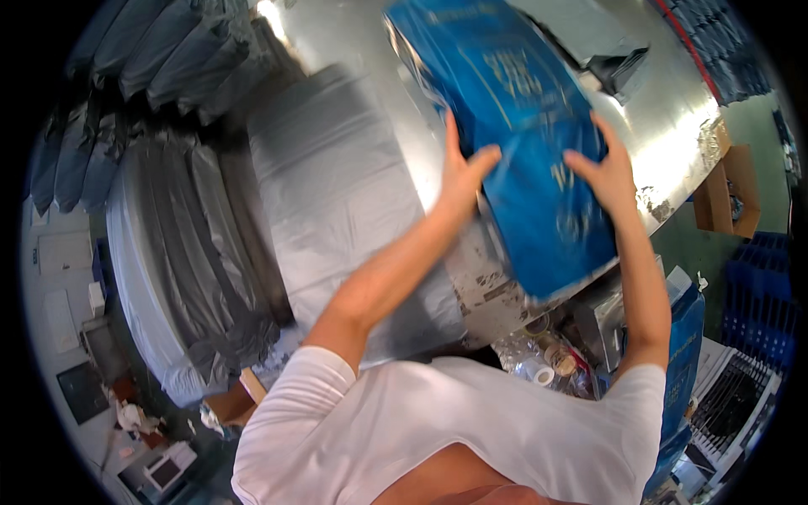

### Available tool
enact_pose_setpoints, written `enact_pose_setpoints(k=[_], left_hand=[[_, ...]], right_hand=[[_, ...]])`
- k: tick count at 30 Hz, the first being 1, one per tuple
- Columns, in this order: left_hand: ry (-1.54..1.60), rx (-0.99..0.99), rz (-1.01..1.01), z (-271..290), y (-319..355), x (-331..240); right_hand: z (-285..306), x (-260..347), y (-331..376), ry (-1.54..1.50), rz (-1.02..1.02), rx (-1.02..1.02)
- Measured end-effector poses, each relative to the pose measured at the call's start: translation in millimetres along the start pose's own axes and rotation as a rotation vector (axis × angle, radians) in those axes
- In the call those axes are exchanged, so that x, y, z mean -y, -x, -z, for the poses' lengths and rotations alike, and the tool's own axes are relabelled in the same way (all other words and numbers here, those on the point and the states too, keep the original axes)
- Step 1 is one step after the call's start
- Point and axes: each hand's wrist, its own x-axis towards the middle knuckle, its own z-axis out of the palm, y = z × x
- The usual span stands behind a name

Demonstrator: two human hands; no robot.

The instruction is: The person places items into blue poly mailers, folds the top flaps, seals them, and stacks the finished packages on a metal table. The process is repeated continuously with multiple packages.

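Note:
A long bundle of blue plastic bags (522, 109) with pale print lies across the metal table, its near end by the table's front edge. Layered edges show along its far left side. My left hand (465, 175) grips the bundle's left side, thumb on top and fingers along the edge. On the opposite side my right hand (608, 172) holds it the same way, its thumb pressing the top face. Left of the bundle, a flat grey plastic stack (337, 177) rests beneath my left forearm.
Bundles of dark grey plastic bags (160, 59) are piled at the far left, with a draped grey stack (181, 252) nearer. A black scrap (619, 71) lies on the metal table (665, 143). Rolls of tape (539, 370) sit below its edge. A cardboard box (728, 194) stands right.

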Motion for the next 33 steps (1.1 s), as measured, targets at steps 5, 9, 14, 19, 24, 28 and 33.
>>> enact_pose_setpoints(k=[5, 9, 14, 19, 24, 28, 33], left_hand=[[-0.774, -0.115, -0.008, 73, -77, -86], [-1.967, -0.016, -0.220, 169, -33, -55], [-2.224, -0.151, -0.045, 279, 83, -12], [-2.277, -0.347, 0.083, 296, 46, -49], [-2.136, -0.406, 0.203, 290, 47, -73], [-2.010, -0.292, 0.059, 249, 99, -83], [-1.922, -0.124, 0.098, 205, 202, -68]], right_hand=[[-7, 34, -133, -0.220, 0.111, -0.090], [50, 40, -92, 0.108, 0.194, 0.087], [171, -127, 21, 0.528, -0.259, 0.424], [181, -181, 140, 0.760, -0.308, 0.469], [152, -229, 194, 0.915, -0.213, 1.053], [170, -237, 216, 1.197, -0.240, 1.193], [182, -214, 224, 0.992, -0.153, 0.921]])
